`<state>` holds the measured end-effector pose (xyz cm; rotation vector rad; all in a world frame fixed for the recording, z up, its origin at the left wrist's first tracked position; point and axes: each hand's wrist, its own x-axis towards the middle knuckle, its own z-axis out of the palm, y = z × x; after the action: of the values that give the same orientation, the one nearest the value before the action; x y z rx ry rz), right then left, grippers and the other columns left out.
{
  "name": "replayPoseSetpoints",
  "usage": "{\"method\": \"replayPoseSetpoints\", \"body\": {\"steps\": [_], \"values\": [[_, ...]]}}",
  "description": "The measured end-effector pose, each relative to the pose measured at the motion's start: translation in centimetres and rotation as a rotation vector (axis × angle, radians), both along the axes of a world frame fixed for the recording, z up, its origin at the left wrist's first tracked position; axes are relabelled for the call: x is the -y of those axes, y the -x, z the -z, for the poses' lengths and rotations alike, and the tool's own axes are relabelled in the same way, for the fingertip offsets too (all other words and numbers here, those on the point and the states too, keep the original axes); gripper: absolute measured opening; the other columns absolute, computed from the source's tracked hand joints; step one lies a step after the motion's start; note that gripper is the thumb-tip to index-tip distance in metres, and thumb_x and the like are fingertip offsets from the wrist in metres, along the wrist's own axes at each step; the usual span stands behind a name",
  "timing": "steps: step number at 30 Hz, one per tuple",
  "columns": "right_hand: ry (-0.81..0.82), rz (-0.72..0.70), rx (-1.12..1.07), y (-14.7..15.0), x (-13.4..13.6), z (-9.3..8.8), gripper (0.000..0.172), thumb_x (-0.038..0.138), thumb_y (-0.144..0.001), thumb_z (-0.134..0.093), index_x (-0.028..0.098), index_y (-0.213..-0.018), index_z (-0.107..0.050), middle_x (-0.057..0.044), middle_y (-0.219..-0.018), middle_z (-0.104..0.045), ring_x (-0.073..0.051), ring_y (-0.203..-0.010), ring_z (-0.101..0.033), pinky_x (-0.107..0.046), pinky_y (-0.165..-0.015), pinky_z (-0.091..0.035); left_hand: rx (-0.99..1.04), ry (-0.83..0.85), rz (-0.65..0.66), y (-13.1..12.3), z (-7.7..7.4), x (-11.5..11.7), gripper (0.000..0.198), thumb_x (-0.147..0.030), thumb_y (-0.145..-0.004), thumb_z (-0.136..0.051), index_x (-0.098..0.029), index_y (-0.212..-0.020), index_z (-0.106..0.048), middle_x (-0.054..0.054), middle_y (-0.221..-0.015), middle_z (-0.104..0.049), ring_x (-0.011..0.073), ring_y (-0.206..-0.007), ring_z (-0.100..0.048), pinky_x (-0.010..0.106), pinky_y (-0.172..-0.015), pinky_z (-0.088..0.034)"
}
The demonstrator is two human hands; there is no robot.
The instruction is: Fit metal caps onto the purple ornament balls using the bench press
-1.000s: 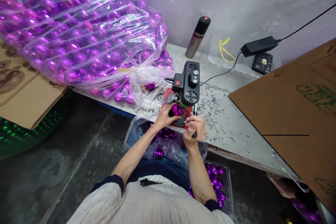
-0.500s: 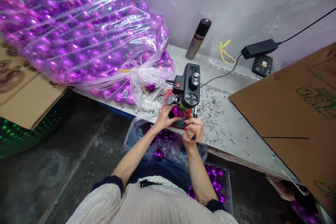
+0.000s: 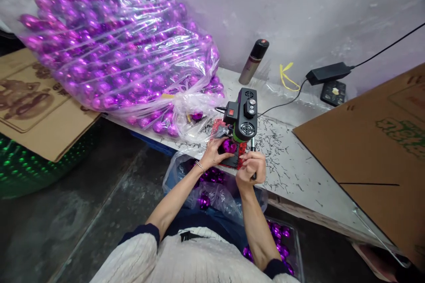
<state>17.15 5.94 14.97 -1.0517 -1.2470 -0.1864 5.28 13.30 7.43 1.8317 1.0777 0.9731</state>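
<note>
Between the thumb and fingers of my left hand (image 3: 213,154) sits a shiny purple ball ornament (image 3: 229,146), held under the head of a small black bench machine (image 3: 247,112). The machine has round vents, knobs and a red switch. My right hand (image 3: 251,168) is wrapped round the black-tipped lever handle (image 3: 253,147) at the machine's right side. Part of the ball is hidden by the machine's head and my fingers. A red and black base (image 3: 241,155) lies beneath.
A large clear bag of purple balls (image 3: 133,53) lies at the left. Dark clippings (image 3: 272,154) litter the white table. Behind stand a bottle (image 3: 254,62) and a power adapter (image 3: 328,73). A cardboard box (image 3: 368,141) borders the right. An open bag (image 3: 172,170) and a tray (image 3: 297,247) hold more balls below.
The whole view has shifted, so things appear slightly lower and further right. Both hands keep their hold on the ball and the lever, with little visible movement against the machine.
</note>
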Motion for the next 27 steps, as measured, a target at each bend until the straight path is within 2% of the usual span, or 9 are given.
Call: {"method": "replayPoseSetpoints", "body": {"steps": [3,6,9,11,14,18,21,24,27], "values": [[0.055,0.014,-0.054,0.1,-0.1,-3.2,0.031,0.021,-0.1,-0.047,0.022,-0.069,-0.051,0.002,-0.068,-0.058,-0.013,-0.063,-0.059,-0.03,-0.06,-0.044,0.024,-0.053,-0.009,0.3,0.1,1.0,0.069,-0.055,-0.082,-0.08,-0.022,-0.14,-0.06,0.015,-0.133,-0.067,0.0335,-0.127,-0.061,0.053,-0.113,-0.044],[0.067,-0.01,-0.036,0.0,-0.1,-5.1,0.031,0.019,-0.098,-0.05,0.022,-0.067,-0.052,0.002,-0.066,-0.058,-0.013,-0.063,-0.059,-0.03,-0.061,-0.043,-0.003,-0.207,0.002,1.6,0.5,3.9,0.069,-0.051,-0.091,-0.072,-0.022,-0.149,-0.051,0.017,-0.14,-0.063,0.0334,-0.131,-0.059,0.055,-0.114,-0.043],[0.061,-0.029,0.012,-0.2,0.2,-5.0,0.031,0.017,-0.098,-0.05,0.022,-0.068,-0.053,0.001,-0.066,-0.059,-0.013,-0.065,-0.06,-0.03,-0.063,-0.044,-0.132,-0.407,0.038,3.5,0.8,7.0,0.073,-0.056,-0.093,-0.067,-0.022,-0.154,-0.045,0.019,-0.146,-0.059,0.034,-0.137,-0.056,0.056,-0.116,-0.042],[0.072,-0.028,0.041,-0.2,0.4,-4.4,0.031,0.015,-0.098,-0.049,0.021,-0.068,-0.054,0.001,-0.067,-0.06,-0.013,-0.066,-0.06,-0.03,-0.063,-0.044,-0.199,-0.498,0.031,4.7,0.4,7.4,0.084,-0.066,-0.09,-0.065,-0.02,-0.156,-0.041,0.022,-0.15,-0.055,0.0353,-0.139,-0.053,0.055,-0.115,-0.043],[0.089,-0.015,0.056,-0.2,0.6,-3.5,0.03,0.013,-0.097,-0.05,0.021,-0.069,-0.055,0.001,-0.069,-0.06,-0.013,-0.068,-0.06,-0.03,-0.065,-0.044,-0.273,-0.483,-0.142,5.8,-1.5,3.6,0.073,-0.06,-0.099,-0.053,-0.015,-0.155,-0.042,0.022,-0.15,-0.055,0.0334,-0.14,-0.054,0.051,-0.115,-0.044],[0.101,-0.033,0.071,-0.2,0.8,-3.3,0.03,0.013,-0.097,-0.048,0.022,-0.069,-0.053,0.001,-0.07,-0.061,-0.013,-0.069,-0.061,-0.029,-0.066,-0.044,-0.517,-0.164,-0.513,5.7,-5.2,-5.9,0.047,-0.035,-0.103,-0.048,-0.004,-0.135,-0.06,0.028,-0.135,-0.065,0.0373,-0.13,-0.061,0.051,-0.11,-0.046],[0.112,-0.035,0.085,-0.2,0.9,-3.4,0.029,0.014,-0.098,-0.047,0.022,-0.071,-0.054,0.0,-0.072,-0.062,-0.013,-0.068,-0.061,-0.029,-0.063,-0.043,-0.658,0.118,-0.541,5.1,-6.9,-10.8,0.043,-0.039,-0.102,-0.051,-0.003,-0.117,-0.069,0.029,-0.119,-0.071,0.0397,-0.118,-0.067,0.048,-0.1,-0.05],[0.099,-0.02,0.107,-0.2,0.9,-3.4,0.028,0.014,-0.098,-0.048,0.022,-0.072,-0.054,0.0,-0.072,-0.062,-0.014,-0.068,-0.062,-0.029,-0.062,-0.044,-0.58,0.25,-0.496,5.0,-7.3,-12.1,0.04,-0.042,-0.099,-0.058,-0.006,-0.108,-0.072,0.026,-0.114,-0.074,0.0375,-0.117,-0.068,0.044,-0.1,-0.05],[0.092,-0.012,0.133,-0.2,0.9,-3.4,0.028,0.014,-0.097,-0.048,0.022,-0.071,-0.053,0.0,-0.071,-0.062,-0.014,-0.069,-0.063,-0.029,-0.063,-0.045,-0.244,0.314,-0.5,5.6,-7.0,-10.8,0.038,-0.038,-0.091,-0.07,-0.01,-0.117,-0.068,0.019,-0.12,-0.073,0.0312,-0.118,-0.068,0.041,-0.103,-0.05]]}}
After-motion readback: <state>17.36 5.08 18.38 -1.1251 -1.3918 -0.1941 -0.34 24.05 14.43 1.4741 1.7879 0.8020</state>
